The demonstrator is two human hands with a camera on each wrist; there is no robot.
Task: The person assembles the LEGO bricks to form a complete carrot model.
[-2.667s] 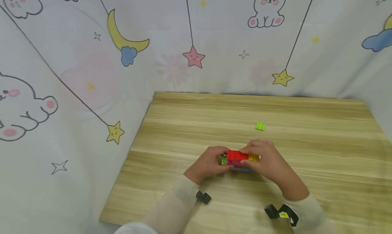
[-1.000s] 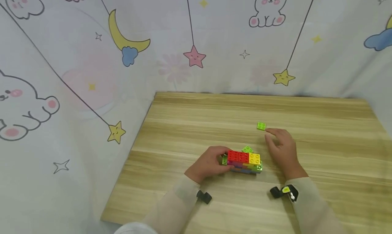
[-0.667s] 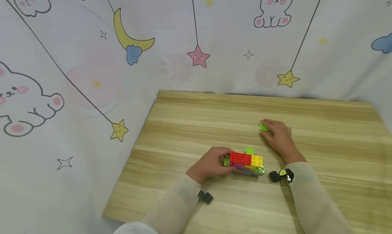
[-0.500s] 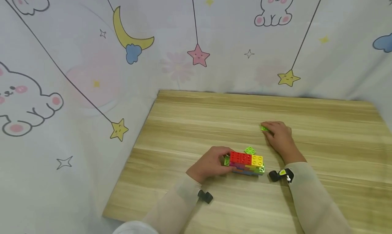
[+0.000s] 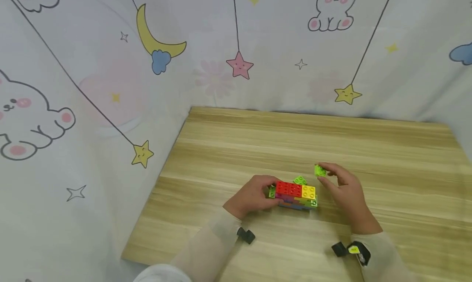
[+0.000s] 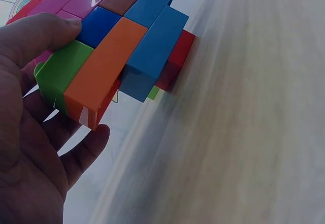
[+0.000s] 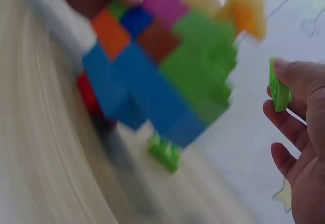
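Note:
My left hand (image 5: 252, 196) grips the left end of a toy-brick wall (image 5: 295, 195) standing on the table. Red and yellow bricks top it, with pink, green, orange and blue ones below. In the left wrist view the thumb presses the face of the brick wall (image 6: 109, 56), and a red brick (image 6: 177, 59) shows at its base. Right of the wall, my right hand (image 5: 348, 196) pinches a small lime-green brick (image 5: 320, 170) between thumb and fingers, above the table. Another lime-green brick (image 5: 300, 180) lies close behind the wall; the right wrist view is blurred.
The wooden table (image 5: 398, 167) extends around the hands. A white cloth (image 5: 280, 85) printed with bears, stars and a moon hangs behind it and along its left side. Black camera mounts (image 5: 246, 235) sit at both wrists.
My right hand left the wall, reached to the far lime-green brick, took it and brought it back nearer the wall. My left hand has kept its grip at the wall's left end.

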